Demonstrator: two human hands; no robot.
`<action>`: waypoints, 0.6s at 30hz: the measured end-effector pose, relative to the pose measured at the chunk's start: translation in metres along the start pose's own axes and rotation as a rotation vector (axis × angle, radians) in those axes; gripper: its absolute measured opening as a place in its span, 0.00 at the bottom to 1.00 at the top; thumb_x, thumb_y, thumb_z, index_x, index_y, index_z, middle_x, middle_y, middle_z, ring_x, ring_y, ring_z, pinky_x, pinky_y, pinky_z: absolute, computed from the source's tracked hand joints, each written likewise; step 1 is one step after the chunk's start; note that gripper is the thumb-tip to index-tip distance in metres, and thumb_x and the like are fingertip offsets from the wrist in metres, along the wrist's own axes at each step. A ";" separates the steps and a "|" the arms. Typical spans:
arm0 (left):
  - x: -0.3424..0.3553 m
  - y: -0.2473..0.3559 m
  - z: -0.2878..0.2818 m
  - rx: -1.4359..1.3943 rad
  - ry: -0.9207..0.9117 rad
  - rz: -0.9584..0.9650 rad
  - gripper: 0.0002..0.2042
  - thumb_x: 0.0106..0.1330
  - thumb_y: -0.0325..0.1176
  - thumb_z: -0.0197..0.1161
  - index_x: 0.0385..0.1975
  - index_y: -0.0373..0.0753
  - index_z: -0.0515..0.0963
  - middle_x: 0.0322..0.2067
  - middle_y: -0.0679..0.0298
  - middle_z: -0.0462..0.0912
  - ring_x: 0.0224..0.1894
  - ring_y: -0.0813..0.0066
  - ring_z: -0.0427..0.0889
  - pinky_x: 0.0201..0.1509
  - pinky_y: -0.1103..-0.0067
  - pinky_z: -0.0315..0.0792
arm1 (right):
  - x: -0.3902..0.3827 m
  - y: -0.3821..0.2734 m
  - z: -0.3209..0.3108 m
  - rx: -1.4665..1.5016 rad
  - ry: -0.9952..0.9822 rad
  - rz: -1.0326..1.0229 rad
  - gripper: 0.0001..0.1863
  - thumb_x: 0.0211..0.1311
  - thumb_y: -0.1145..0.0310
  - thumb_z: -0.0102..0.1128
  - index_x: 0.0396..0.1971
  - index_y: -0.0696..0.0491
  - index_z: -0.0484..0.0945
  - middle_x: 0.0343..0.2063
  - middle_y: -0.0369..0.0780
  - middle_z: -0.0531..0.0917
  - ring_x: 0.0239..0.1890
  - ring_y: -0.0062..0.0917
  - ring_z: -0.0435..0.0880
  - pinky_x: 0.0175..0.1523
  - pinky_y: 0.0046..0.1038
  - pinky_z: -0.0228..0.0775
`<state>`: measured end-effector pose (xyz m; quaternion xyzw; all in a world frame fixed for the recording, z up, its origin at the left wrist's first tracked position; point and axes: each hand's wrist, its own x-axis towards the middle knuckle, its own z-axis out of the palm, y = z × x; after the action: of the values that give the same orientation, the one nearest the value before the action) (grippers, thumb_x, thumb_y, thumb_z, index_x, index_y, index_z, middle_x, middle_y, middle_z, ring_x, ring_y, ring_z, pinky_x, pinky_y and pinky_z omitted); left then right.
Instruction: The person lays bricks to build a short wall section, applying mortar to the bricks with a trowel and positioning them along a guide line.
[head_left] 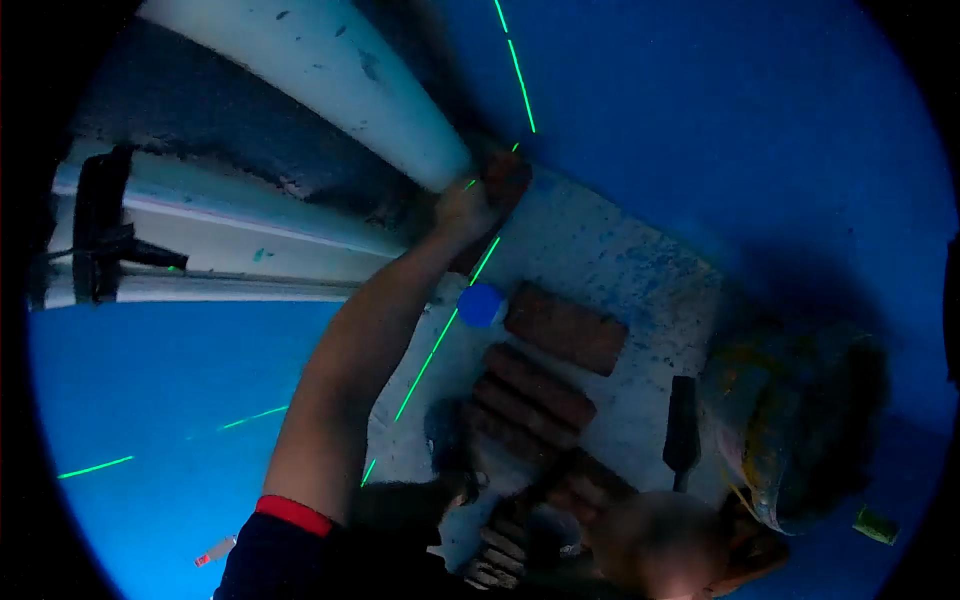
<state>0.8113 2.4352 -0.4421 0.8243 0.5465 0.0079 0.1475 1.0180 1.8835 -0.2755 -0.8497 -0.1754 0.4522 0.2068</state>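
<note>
My left arm reaches up and across the pale board [650, 240]. At its far corner, my left hand [465, 208] is closed on a dark red brick [508, 180], beside the end of a thick white pipe [370, 90]. The fingers are partly hidden in shadow. A green laser line crosses near the hand. Just below lies a round blue cap [480, 305], next to another brick [568, 328]. Several more bricks [535, 395] lie in rows closer to me. My right hand does not show; a blurred, rounded shape [660, 545] at the lower edge is unclear.
A dark trowel [681, 430] lies on the right side of the board. Beside it stands a stained sack [790, 430], with a green scrap [875, 525] nearby. Long white pipes [250, 245] bound with black tape run along the left. The surrounding surfaces look blue.
</note>
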 end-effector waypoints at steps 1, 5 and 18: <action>0.011 0.008 0.009 -0.010 -0.006 0.014 0.27 0.51 0.44 0.66 0.50 0.38 0.73 0.43 0.51 0.79 0.46 0.55 0.78 0.49 0.66 0.72 | -0.004 0.019 0.000 0.001 0.015 0.011 0.23 0.57 0.63 0.63 0.48 0.63 0.73 0.44 0.43 0.79 0.48 0.27 0.73 0.55 0.26 0.62; 0.035 -0.010 0.020 0.053 -0.019 -0.048 0.24 0.49 0.51 0.65 0.35 0.33 0.77 0.32 0.50 0.82 0.37 0.57 0.82 0.41 0.66 0.76 | 0.014 -0.002 0.002 0.084 -0.047 0.039 0.20 0.60 0.63 0.60 0.47 0.62 0.75 0.43 0.44 0.79 0.46 0.27 0.74 0.54 0.27 0.63; 0.061 -0.025 0.049 0.065 0.235 0.151 0.20 0.49 0.50 0.62 0.20 0.35 0.79 0.22 0.51 0.81 0.28 0.54 0.82 0.35 0.65 0.76 | 0.074 -0.036 0.045 0.207 -0.209 0.010 0.16 0.62 0.65 0.56 0.44 0.59 0.75 0.35 0.41 0.79 0.37 0.23 0.75 0.44 0.26 0.67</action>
<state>0.8216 2.4879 -0.5049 0.8609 0.4963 0.0978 0.0549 1.0155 1.9592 -0.3313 -0.7729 -0.1443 0.5549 0.2717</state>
